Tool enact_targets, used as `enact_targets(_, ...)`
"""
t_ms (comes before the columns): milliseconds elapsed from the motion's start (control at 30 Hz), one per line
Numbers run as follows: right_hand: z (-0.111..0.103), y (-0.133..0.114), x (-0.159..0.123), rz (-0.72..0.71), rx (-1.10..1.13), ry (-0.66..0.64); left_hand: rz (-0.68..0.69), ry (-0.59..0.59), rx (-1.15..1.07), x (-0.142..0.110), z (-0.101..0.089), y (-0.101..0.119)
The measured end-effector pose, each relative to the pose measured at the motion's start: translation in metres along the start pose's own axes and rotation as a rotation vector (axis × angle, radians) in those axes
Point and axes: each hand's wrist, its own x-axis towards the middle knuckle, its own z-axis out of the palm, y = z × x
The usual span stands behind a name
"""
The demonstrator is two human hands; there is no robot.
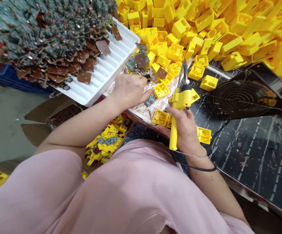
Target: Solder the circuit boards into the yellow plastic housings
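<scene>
Soldering gun (180,99) sits in right hand (186,131), fingers closed round yellow handle, metal tip pointing away from the body, above the work surface (141,111). Left hand (130,91) is palm down over the same surface, fingers curled near small circuit boards (141,61) and thin wires; can't tell if it pinches anything. Open yellow housing (160,90) lies just beside left fingers, between the hand and the gun. Big heap of yellow housings (228,29) at the back, boards piled on white foam tray (124,35) at left, black fan (238,97) at right on dark tabletop (253,139)
</scene>
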Motion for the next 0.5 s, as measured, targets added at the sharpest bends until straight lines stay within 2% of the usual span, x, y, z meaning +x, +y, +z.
enact_targets(133,0.000,0.001,0.000,-0.041,0.002,-0.034,-0.094,-0.031,-0.071,0.003,0.025,0.011)
enact_targets(267,-0.003,0.001,0.000,-0.082,-0.005,-0.047,-0.050,-0.072,-0.215,0.000,0.033,-0.001)
enact_targets(333,-0.005,0.000,-0.002,-0.088,-0.016,-0.048,0.033,-0.023,-0.317,-0.007,0.033,-0.012)
enact_targets(433,-0.005,-0.002,-0.004,-0.092,-0.069,-0.021,0.260,0.083,-0.509,-0.023,0.031,-0.026)
enact_targets(500,-0.004,-0.004,-0.005,-0.099,-0.109,-0.004,0.362,0.081,-0.622,-0.032,0.031,-0.030)
